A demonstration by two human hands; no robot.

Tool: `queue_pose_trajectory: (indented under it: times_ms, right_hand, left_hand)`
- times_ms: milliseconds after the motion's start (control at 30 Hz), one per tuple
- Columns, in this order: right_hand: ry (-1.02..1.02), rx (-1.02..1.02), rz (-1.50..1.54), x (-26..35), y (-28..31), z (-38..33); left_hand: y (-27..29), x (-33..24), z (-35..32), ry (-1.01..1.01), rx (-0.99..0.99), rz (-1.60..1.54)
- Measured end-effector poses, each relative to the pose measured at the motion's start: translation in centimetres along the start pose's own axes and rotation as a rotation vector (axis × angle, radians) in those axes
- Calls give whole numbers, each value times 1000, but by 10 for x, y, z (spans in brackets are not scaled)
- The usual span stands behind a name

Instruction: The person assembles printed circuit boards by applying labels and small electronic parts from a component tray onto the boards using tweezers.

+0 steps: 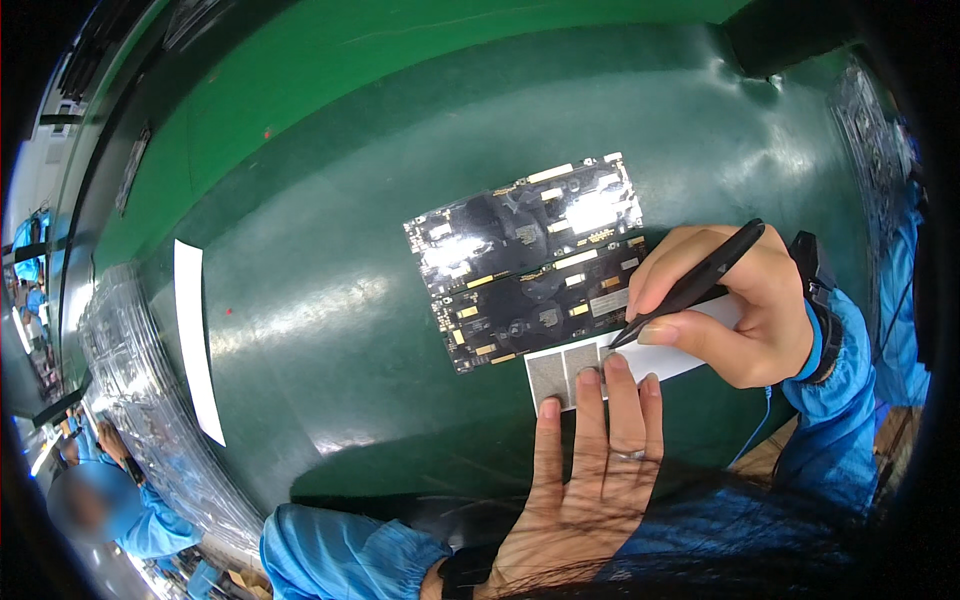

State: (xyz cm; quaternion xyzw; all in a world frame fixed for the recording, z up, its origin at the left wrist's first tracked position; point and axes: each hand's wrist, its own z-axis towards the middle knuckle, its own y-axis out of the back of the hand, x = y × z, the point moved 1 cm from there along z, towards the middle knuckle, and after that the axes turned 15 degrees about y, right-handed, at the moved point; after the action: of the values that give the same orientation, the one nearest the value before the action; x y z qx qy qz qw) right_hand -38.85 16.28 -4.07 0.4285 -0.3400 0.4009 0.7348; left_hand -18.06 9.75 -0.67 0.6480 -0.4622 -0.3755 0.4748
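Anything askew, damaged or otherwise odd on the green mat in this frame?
Nothing stands out. The black circuit board lies flat on the green mat; the left hand presses the white sheet while the right hand holds black tweezers to it.

Both arms wear bright blue elastic-cuffed sleeves with black wristbands, and a silver ring (632, 455) circles one left finger.

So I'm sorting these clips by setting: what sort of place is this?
Probably an electronics assembly line. A dark circuit board lies on a green bench mat, the right hand works black tweezers at a white sheet, and another person in a blue smock sits nearby.
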Motion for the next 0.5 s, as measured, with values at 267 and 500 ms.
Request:
queue_pose_trajectory:
  times_ms: [267,500]
  right_hand:
    - [-434,-196,205,3,25,8]
    - [-388,-98,207,0,26,11]
  left_hand:
    - [25,1,13,-4,157,172]
    - [-2,11,23,11,-50,-95]
